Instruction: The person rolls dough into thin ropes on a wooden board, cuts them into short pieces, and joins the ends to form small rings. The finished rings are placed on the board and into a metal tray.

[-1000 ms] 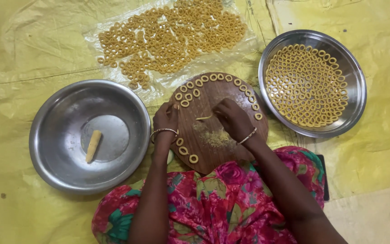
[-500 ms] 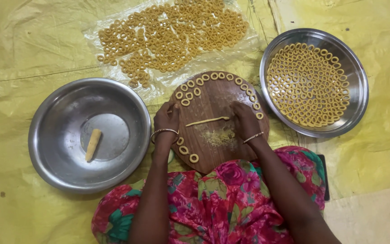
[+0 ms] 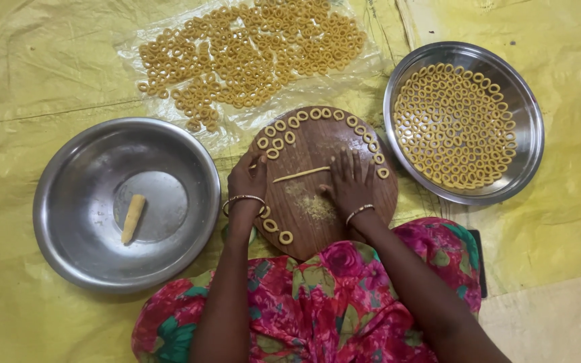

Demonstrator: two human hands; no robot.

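Our right hand lies flat, fingers released, on the thin dough rope across the round wooden board. Our left hand rests at its other end, fingers loose.

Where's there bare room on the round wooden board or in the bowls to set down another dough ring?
The wooden board is bare at its centre, below the thin dough rope, between the left hand and right hand. The left steel bowl is mostly bare around one dough stick. The right steel plate and plastic sheet are crowded with rings.
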